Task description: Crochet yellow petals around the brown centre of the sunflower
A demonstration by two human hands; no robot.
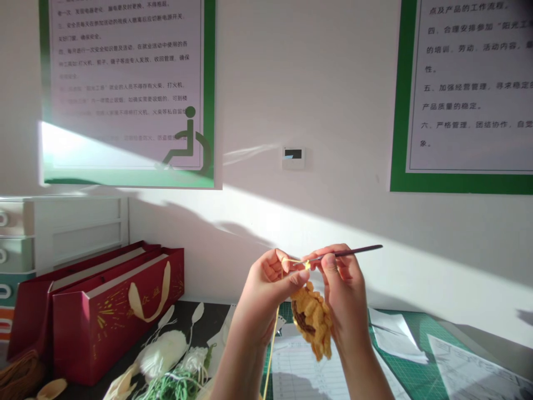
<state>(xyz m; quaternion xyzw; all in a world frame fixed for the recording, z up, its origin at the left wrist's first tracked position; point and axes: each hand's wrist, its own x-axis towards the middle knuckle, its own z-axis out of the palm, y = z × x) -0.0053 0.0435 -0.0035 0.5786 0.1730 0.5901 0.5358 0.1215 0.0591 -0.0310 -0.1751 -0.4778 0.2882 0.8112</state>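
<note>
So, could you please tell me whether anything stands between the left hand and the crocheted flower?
Nothing visible does: the left hand pinches the work near the yellow stitches, and the crocheted flower hangs just below.

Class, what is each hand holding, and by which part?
The right hand holds the dark hook mid-shaft; the left hand pinches the yellow crocheted piece at its top edge.

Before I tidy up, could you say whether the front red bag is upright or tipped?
Upright: the front red bag stands on its base, cream handle draped down its side.
</note>
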